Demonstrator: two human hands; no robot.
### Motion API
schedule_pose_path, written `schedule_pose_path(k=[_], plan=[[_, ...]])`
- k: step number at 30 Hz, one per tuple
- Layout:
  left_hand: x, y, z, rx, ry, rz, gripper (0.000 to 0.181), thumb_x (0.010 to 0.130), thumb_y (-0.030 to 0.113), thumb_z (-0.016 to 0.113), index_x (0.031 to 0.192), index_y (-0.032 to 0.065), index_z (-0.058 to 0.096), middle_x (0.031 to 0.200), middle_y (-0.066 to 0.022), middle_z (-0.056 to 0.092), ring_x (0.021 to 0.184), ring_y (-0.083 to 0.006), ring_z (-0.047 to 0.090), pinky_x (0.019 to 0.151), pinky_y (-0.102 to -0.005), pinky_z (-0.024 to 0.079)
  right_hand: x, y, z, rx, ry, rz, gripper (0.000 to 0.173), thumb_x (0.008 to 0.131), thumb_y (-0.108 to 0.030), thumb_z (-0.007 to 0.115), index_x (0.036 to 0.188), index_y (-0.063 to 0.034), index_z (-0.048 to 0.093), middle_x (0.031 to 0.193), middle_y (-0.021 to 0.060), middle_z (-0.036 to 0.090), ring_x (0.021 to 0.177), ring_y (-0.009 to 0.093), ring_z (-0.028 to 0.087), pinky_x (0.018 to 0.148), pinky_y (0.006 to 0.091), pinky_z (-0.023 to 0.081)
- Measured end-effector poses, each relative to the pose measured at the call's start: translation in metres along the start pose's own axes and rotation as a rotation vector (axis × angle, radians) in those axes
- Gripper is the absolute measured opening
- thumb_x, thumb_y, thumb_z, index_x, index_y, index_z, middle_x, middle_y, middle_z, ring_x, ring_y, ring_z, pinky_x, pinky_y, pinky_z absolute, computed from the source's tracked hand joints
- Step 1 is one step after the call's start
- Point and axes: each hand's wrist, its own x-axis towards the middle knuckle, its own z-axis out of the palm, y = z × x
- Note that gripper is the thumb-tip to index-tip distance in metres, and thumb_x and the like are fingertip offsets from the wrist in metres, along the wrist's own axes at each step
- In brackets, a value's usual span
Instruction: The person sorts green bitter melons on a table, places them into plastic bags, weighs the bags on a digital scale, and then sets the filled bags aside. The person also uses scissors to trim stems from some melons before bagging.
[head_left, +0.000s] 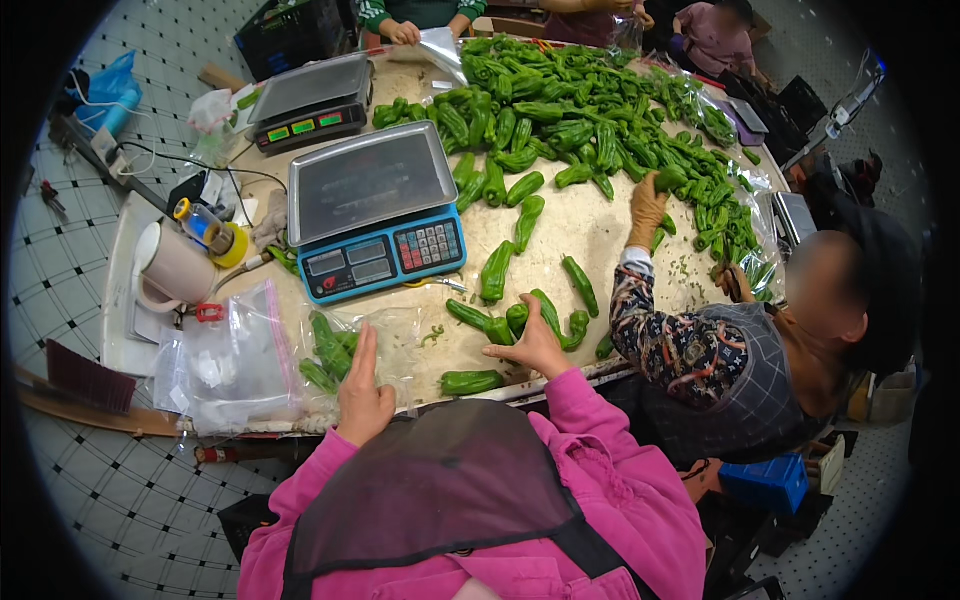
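My left hand (365, 397) is at the near table edge, fingers pointing up and thumb apart from them. It overlaps a clear plastic bag (397, 330) that lies flat with several green peppers (330, 346) inside. Whether the palm presses on the bag is hidden. My right hand (536, 341) is spread, thumb to the left and index finger upward. Just beyond its thumb lies a green pepper (517, 319), which I do not see gripped. Other loose peppers lie around this hand, among them one pepper (471, 382) near the table edge and another (580, 285) to the right.
Ahead stands a blue digital scale (375, 187), with a second scale (311, 97) behind it. A large pile of peppers (570, 112) covers the far side. Left are a mug (176, 266) and a stack of plastic bags (240, 360). A co-worker's hand (649, 206) holds a pepper at right.
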Motion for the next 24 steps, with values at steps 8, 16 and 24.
schedule_pose_path(k=[8, 16, 24], plan=[[0.003, -0.002, 0.003, 0.026, -0.020, -0.012, 0.088, 0.068, -0.008, 0.047, 0.152, 0.0004, 0.026, 0.157, -0.0210, 0.029, 0.136, -0.0378, 0.042, 0.099, -0.0368, 0.047, 0.007, 0.041, 0.007, 0.777, -0.189, 0.159, 0.050, 0.104, -0.038, 0.045, 0.141, -0.0067, 0.035, 0.126, 0.0133, 0.049, 0.117, 0.021, 0.045, 0.104, 0.0329, 0.033], [0.006, 0.000, 0.004, 0.022, -0.038, -0.024, 0.088, 0.068, -0.009, 0.047, 0.152, 0.0004, 0.026, 0.157, -0.0215, 0.030, 0.136, -0.0379, 0.042, 0.098, -0.0369, 0.048, -0.008, 0.013, -0.011, 0.566, -0.057, -0.069, 0.055, 0.106, -0.048, 0.033, 0.141, -0.0064, 0.043, 0.130, 0.0110, 0.052, 0.121, 0.018, 0.047, 0.107, 0.0286, 0.031], [0.007, 0.001, 0.005, 0.014, -0.036, -0.017, 0.087, 0.068, -0.009, 0.047, 0.152, 0.0000, 0.027, 0.156, -0.0214, 0.030, 0.137, -0.0383, 0.041, 0.102, -0.0370, 0.045, -0.017, 0.006, -0.015, 0.745, -0.048, -0.030, 0.045, 0.105, -0.027, 0.037, 0.145, -0.0059, 0.041, 0.136, 0.0086, 0.050, 0.120, 0.014, 0.047, 0.103, 0.0259, 0.035]])
